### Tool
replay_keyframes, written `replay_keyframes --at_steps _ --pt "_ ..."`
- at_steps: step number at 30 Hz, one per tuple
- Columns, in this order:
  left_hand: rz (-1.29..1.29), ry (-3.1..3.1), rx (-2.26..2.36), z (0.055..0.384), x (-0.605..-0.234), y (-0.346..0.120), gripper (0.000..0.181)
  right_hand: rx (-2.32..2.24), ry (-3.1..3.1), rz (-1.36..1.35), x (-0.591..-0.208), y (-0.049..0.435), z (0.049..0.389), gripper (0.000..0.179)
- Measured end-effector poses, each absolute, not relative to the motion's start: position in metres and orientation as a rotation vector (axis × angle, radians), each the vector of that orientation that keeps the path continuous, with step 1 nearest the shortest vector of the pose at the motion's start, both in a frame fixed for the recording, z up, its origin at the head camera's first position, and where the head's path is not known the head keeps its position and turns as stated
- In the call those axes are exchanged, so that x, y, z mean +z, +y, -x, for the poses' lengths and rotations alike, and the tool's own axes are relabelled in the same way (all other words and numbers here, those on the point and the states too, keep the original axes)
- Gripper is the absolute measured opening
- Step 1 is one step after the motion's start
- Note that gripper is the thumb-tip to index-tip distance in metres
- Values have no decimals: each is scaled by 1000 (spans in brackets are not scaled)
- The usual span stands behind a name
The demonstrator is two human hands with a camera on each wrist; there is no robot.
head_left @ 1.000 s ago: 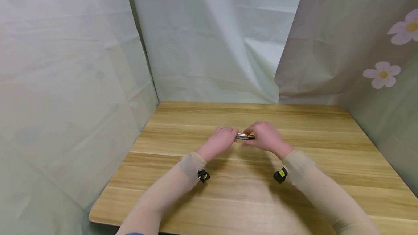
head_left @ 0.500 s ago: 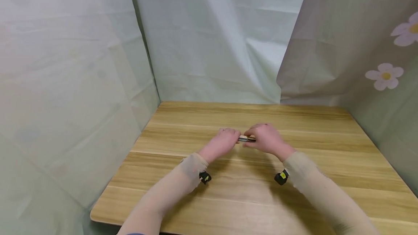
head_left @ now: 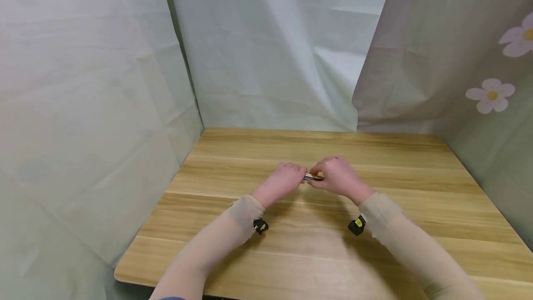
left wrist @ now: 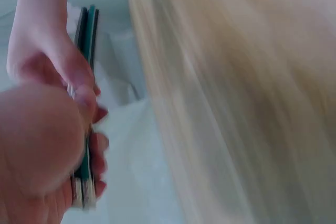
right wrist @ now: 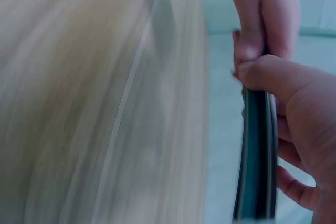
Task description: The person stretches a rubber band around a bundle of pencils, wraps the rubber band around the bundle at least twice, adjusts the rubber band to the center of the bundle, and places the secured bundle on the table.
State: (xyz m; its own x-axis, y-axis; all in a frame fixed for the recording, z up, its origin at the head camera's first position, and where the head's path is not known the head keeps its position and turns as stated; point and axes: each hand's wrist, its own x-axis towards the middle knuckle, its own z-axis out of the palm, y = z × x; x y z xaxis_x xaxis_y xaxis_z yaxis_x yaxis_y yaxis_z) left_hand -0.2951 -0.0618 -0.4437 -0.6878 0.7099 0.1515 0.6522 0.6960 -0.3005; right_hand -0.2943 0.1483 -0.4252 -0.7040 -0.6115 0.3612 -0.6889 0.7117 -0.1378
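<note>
A tight bundle of slim pen-like sticks (head_left: 310, 177), dark and teal with shiny ends, spans the gap between my two hands above the table. My left hand (head_left: 281, 180) grips one end; in the left wrist view its fingers curl round the sticks (left wrist: 90, 30) from behind. At the other end my right hand (head_left: 339, 176) holds on, and the right wrist view has its thumb (right wrist: 268, 74) pressing the top of the bundle (right wrist: 256, 156). Both hands almost meet along it. Fingers cover much of its length, so its exact kind is hard to tell.
Under the hands lies a wood-grain table (head_left: 291, 253) with a rounded front left corner. Pale cloth sheets (head_left: 270, 59) hang behind it and on both sides, the right one printed with flowers (head_left: 490, 96). A small black camera sits at each wrist.
Both hands stay at nearly the same spot over the table. The bundle tilts slightly between them, and its visible part looks a little shorter.
</note>
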Motion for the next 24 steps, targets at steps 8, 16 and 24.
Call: replay_keyframes --at_steps 8,16,24 --pt "1028 -2635 303 296 -439 -67 22 311 -2645 -920 -423 148 294 28" --pt "1042 -2785 17 304 -434 -75 21 285 -2656 -915 -423 161 295 20" --pt "1081 -2686 106 302 -432 -74 20 302 -2635 -949 -423 158 295 21"
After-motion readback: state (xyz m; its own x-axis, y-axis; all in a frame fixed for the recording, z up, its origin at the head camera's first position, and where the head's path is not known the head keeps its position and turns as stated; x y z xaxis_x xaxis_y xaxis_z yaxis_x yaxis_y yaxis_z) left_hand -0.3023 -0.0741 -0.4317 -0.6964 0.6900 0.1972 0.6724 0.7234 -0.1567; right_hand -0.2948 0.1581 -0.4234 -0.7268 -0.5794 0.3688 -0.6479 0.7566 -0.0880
